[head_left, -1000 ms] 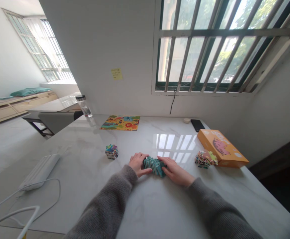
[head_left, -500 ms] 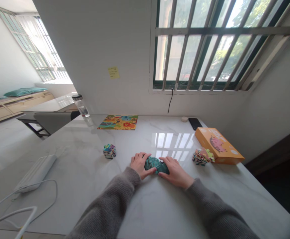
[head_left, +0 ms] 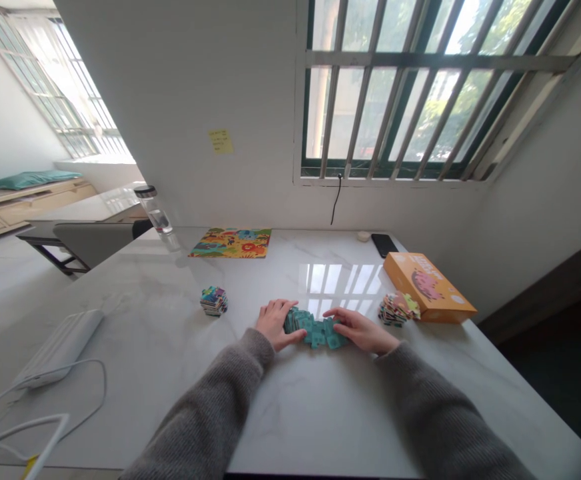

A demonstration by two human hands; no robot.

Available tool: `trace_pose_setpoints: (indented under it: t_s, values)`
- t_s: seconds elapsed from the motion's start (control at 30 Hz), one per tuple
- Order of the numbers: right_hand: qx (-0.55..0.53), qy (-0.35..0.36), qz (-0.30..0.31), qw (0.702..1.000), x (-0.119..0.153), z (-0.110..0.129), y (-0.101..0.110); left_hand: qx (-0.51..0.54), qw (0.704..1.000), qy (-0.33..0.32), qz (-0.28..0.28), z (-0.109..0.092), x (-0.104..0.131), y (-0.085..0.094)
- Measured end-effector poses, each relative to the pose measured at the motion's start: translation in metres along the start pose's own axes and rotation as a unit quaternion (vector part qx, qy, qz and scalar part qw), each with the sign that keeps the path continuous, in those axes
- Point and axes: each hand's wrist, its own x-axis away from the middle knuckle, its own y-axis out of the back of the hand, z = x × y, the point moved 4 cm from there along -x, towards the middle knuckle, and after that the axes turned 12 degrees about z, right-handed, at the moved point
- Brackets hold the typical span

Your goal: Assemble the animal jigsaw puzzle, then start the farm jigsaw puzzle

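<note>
A row of teal jigsaw puzzle pieces leans and spreads on the white table between my hands. My left hand is closed around the left end of the pieces, thumb in front and fingers behind. At the right end, my right hand touches the pieces with its fingertips, its thumb and index finger apart. A stack of multicoloured puzzle pieces stands to the left of my hands. Another, leaning stack of puzzle pieces lies to the right, against the orange box.
A colourful animal picture sheet lies near the wall. A clear bottle stands at the back left, a black phone at the back right beside a small round white object. A white power strip with cables occupies the left side.
My right hand has moved right and loosened, and the teal pieces at that end have spread out flatter. My left hand keeps its hold. The view has shifted slightly.
</note>
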Motion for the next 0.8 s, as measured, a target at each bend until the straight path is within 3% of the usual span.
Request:
trace_pose_setpoints:
  t_s: [0.3,0.4,0.6,0.7,0.8]
  values:
    - [-0.109,0.038,-0.015,0.993,0.002,0.008,0.007,0.008,1.000,0.012,-0.027,-0.005,0.002,0.001]
    - [-0.022,0.015,-0.006,1.000,-0.001,0.009,0.000,0.005,0.999,0.010,-0.031,-0.006,0.002,0.000]
    - [0.139,-0.022,-0.079,0.987,-0.003,0.005,0.001,-0.004,0.999,0.011,-0.036,-0.004,0.003,0.002]
    - [0.158,-0.027,-0.090,0.983,-0.002,0.006,0.002,-0.022,0.998,-0.019,-0.054,-0.016,0.012,0.011]
    - [0.150,-0.014,-0.081,0.985,-0.001,0.008,0.003,-0.030,0.995,-0.077,-0.048,-0.042,0.028,0.010]
